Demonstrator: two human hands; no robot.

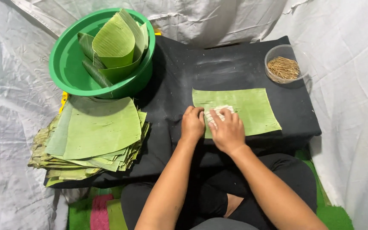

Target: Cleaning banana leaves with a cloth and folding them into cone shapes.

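Note:
A square green banana leaf sheet (pixel 252 108) lies flat on a black cloth-covered table (pixel 179 76). On its near left part sits a small white lump, like pressed rice (pixel 219 112). My right hand (pixel 228 130) is cupped over that lump, fingers pressing it. My left hand (pixel 192 123) rests at the leaf's left edge, fingers curled against the lump's side. Most of the white lump is hidden under my fingers.
A thick stack of cut banana leaf sheets (pixel 92 136) lies at the left. Behind it stands a green plastic basin (pixel 69 59) with rolled leaves. A clear round tub of thin wooden sticks (pixel 283 64) sits at the far right. White sheeting surrounds the table.

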